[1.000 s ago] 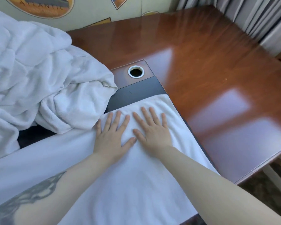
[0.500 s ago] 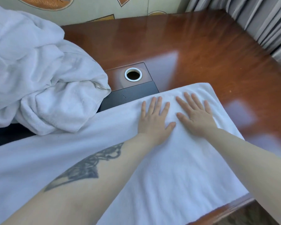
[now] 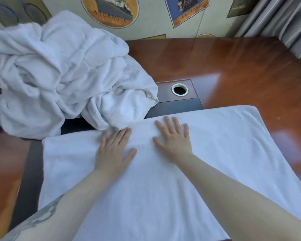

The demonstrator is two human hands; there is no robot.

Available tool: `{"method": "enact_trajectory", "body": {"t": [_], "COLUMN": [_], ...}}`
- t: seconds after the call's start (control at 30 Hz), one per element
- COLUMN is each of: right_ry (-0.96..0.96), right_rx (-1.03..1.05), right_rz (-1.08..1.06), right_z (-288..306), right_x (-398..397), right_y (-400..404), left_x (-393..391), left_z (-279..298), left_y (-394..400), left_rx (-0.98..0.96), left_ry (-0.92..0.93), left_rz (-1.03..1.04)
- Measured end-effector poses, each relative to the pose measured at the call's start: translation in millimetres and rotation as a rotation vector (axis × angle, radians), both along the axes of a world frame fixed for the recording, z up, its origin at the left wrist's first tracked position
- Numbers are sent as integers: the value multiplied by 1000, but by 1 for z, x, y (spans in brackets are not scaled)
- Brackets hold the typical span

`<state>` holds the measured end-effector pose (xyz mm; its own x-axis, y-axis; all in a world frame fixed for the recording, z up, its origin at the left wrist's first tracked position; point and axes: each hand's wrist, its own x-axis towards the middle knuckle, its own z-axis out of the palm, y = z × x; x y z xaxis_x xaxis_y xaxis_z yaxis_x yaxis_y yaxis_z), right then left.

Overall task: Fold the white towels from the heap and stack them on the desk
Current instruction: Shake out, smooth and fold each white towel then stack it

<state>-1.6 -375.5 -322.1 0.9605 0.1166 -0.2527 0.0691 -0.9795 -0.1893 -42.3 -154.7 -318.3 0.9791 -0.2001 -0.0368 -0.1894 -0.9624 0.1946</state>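
A white towel (image 3: 224,153) lies spread flat across the near part of the brown desk (image 3: 241,66). My left hand (image 3: 114,150) rests palm down on the towel near its far edge, fingers apart, fingertips close to the heap. My right hand (image 3: 175,138) lies flat on the same towel just to the right, fingers spread. Neither hand holds anything. A crumpled heap of white towels (image 3: 59,75) sits at the back left, its lower fold touching the spread towel's far edge.
A dark inset panel with a round metal-rimmed cable hole (image 3: 179,89) sits beyond the towel's far edge. A wall with travel posters (image 3: 111,11) runs behind the desk. Grey curtains (image 3: 285,18) hang at the far right. Bare desk surface stretches to the right.
Both hands have slid left across the flat towel, from near its right end toward its middle. The view has shifted, showing more of the heap and the towel's left edge.
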Motion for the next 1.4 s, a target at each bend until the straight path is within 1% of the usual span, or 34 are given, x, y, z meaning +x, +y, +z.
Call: {"method": "enact_trajectory", "body": {"t": [0.03, 0.1, 0.17, 0.2, 0.3, 0.43, 0.53, 0.6, 0.63, 0.67, 0.7, 0.73, 0.87, 0.93, 1.0, 1.1, 1.17, 1.2, 1.23, 1.3, 1.37, 1.4], "right_ry": [-26, -95, -43, -15, -8, 20, 79, 64, 36, 3, 20, 46, 69, 64, 111, 104, 93, 73, 115, 204, 122, 31], "right_rx": [-17, 9, 75, 77, 27, 0, -28, 6, 13, -18, -55, -76, -127, -108, -72, -71, -26, -50, -87, -179, -154, -118], "right_rz": [-17, 68, 202, 211, 141, 299, 289, 329, 398, 473, 500, 484, 471, 449, 395, 446, 517, 515, 493, 403, 407, 407], "right_z": [3, 6, 2, 0, -4, 0, 10, 19, 20, 16, 13, 11, 9, 10, 20, 38, 40, 37, 33, 36, 25, 20], "right_x": [-2, -20, -52, -65, -87, -117, -134, -147, -158, -169, -182, -192, -212, -214, -211, -194, -187, -188, -192, -202, -216, -221], "right_y": [11, 41, 64, 69, 73, 80, 88, 98, 105, 112, 119, 125, 137, 140, 145, 157, 168, 173, 180, 187, 195, 200], "left_x": [-3, -9, -12, -12, -5, 6, 6, 0, -6, -13, -21, -27, -34, -29, -22, -8, -6, -8, -11, -16, -16, -15], "left_z": [-1, -3, -4, -4, -5, -7, -2, 2, 3, 2, 0, -1, -8, -8, -8, -2, 2, 1, -2, -9, -14, -15], "left_y": [12, 31, 40, 41, 40, 49, 50, 50, 50, 51, 53, 55, 59, 61, 63, 67, 77, 86, 96, 115, 123, 123], "left_rx": [-10, -34, -11, 8, 44, 77, 61, 54, 53, 48, 39, 28, 56, 75, 50, -22, -63, -53, -39, -21, -14, -13], "left_ry": [-13, -46, -31, -16, 70, 181, 219, 133, 61, 0, -41, -55, 19, 36, 64, 112, 47, 12, 0, 36, 71, 76], "left_rz": [8, 38, 45, 45, 74, 33, 7, -6, -13, -20, -21, -17, 17, 16, 8, -8, 36, 82, 132, 180, 152, 137]}}
